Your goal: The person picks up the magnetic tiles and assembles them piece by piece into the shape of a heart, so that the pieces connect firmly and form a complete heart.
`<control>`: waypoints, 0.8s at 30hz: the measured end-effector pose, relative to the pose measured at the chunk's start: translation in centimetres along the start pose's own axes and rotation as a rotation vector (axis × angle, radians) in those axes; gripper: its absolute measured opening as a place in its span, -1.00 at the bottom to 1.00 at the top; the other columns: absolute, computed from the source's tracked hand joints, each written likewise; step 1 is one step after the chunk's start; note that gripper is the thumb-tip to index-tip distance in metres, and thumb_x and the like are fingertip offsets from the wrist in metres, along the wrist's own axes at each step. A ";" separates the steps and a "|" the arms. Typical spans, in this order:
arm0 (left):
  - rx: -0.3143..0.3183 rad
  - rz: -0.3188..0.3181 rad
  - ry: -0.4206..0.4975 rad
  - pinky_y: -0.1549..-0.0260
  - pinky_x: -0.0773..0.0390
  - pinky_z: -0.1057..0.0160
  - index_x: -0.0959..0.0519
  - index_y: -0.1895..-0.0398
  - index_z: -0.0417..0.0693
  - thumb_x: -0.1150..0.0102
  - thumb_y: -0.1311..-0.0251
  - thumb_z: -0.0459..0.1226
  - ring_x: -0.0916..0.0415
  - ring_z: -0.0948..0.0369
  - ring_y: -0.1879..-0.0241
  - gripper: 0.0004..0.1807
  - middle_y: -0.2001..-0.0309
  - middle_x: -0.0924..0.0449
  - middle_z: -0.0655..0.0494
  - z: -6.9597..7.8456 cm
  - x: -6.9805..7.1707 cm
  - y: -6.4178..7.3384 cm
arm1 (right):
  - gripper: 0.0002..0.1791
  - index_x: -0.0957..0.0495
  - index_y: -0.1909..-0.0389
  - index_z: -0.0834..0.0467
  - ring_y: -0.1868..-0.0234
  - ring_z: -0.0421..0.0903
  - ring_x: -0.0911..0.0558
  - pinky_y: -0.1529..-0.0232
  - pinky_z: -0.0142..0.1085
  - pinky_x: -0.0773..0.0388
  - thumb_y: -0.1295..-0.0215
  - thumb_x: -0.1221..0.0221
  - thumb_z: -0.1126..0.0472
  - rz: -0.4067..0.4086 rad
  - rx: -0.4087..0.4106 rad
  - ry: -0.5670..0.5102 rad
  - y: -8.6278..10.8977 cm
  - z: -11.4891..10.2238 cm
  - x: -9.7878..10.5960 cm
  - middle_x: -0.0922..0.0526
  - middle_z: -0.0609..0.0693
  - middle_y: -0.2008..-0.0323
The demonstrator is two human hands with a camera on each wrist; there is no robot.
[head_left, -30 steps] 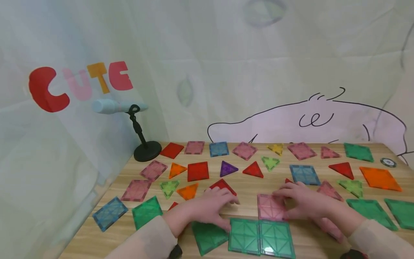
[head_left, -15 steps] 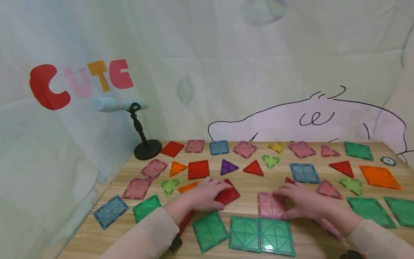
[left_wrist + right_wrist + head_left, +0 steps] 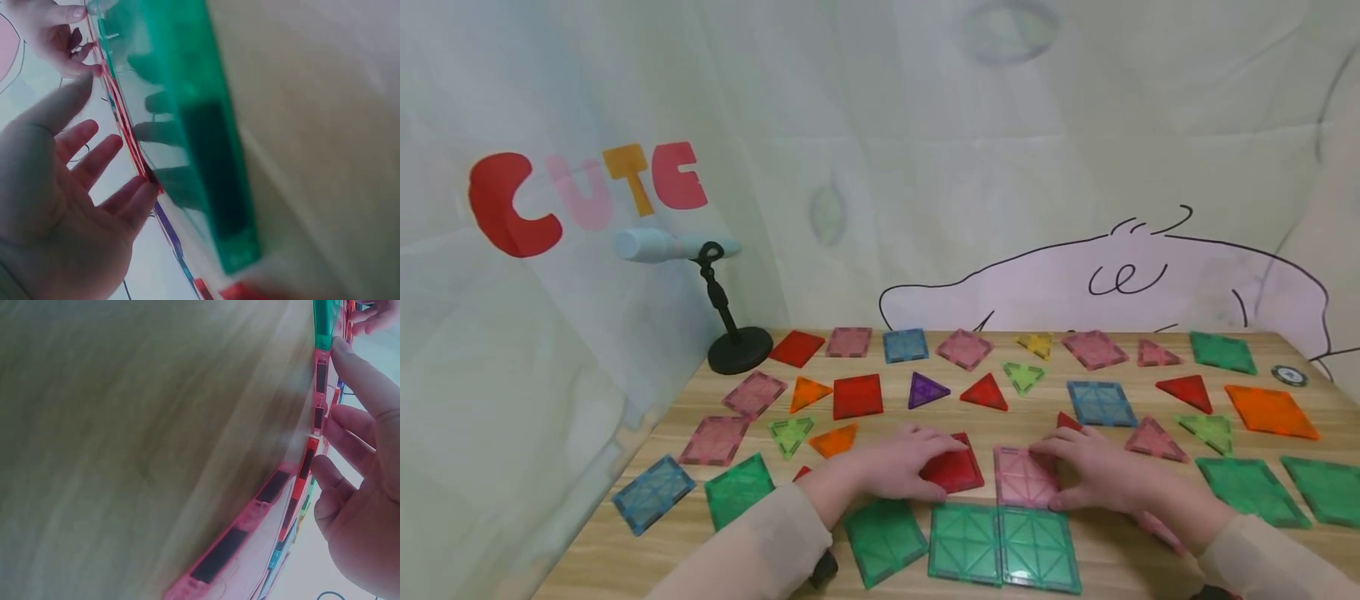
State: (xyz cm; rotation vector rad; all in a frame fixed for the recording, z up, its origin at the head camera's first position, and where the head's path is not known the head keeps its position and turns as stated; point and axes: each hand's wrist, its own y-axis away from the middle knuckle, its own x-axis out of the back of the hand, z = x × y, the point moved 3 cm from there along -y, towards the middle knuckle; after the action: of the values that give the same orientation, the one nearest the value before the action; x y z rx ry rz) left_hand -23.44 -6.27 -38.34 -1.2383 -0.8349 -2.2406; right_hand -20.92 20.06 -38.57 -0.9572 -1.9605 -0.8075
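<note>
My left hand (image 3: 901, 467) grips a red square magnetic tile (image 3: 961, 468), fingers over its far side and thumb at its near edge. It lies just left of a pink square tile (image 3: 1019, 479), a narrow gap between them. At the pink tile's right side my right hand (image 3: 1093, 475) holds its edge between fingers and thumb. Two green square tiles (image 3: 964, 550) lie side by side in front, the right one against the pink tile's near edge. In the left wrist view a green tile (image 3: 181, 75) hides part of the fingers. Pink tile edges (image 3: 320, 375) show beside the right fingertips.
A turned green square tile (image 3: 886, 542) lies near the left wrist. Several square and triangular tiles are spread over the wooden table (image 3: 820, 575), among them a purple triangle (image 3: 927, 390) and a blue square (image 3: 1101, 404). A microphone on a black stand (image 3: 737, 348) is at back left.
My left hand has moved from the green tile to the red square, then slid it right and nearer, alongside the pink tile. My right hand stays at the pink tile.
</note>
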 end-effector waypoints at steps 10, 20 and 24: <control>-0.050 -0.062 -0.024 -0.13 -0.34 0.06 -0.14 -0.38 0.43 -0.37 0.04 0.05 -0.06 0.17 -0.28 -0.12 -0.36 -0.10 0.26 1.1 -0.6 -0.2 | -0.27 -0.45 -0.17 0.06 -0.18 0.25 -0.27 -0.06 0.22 -0.32 0.04 -0.36 -0.17 0.011 -0.003 0.002 0.2 -0.1 0.0 -0.39 0.07 -0.14; -0.046 -0.058 -0.077 -0.13 -0.33 0.08 -0.18 -0.36 0.42 -0.37 0.07 0.11 -0.07 0.17 -0.24 -0.12 -0.31 -0.14 0.26 0.9 -0.7 0.0 | -0.22 -0.44 -0.17 0.05 -0.19 0.21 -0.28 -0.07 0.22 -0.30 0.09 -0.38 -0.19 -0.016 0.004 -0.021 0.2 -0.1 -0.3 -0.38 0.05 -0.17; -0.042 -0.082 -0.064 -0.11 -0.33 0.05 -0.16 -0.36 0.47 -0.37 0.07 0.09 -0.07 0.16 -0.23 -0.12 -0.31 -0.13 0.27 0.8 -0.8 0.2 | -0.23 -0.45 -0.17 0.07 -0.16 0.16 -0.32 -0.07 0.20 -0.31 0.08 -0.38 -0.18 -0.020 0.035 -0.024 0.4 -0.2 -0.3 -0.41 0.01 -0.14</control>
State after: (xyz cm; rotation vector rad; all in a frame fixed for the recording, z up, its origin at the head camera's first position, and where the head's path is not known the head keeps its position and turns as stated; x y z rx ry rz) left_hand -22.45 -5.85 -38.62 -1.3233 -0.8821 -2.3044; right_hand -20.36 20.03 -38.70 -0.9323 -2.0007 -0.7740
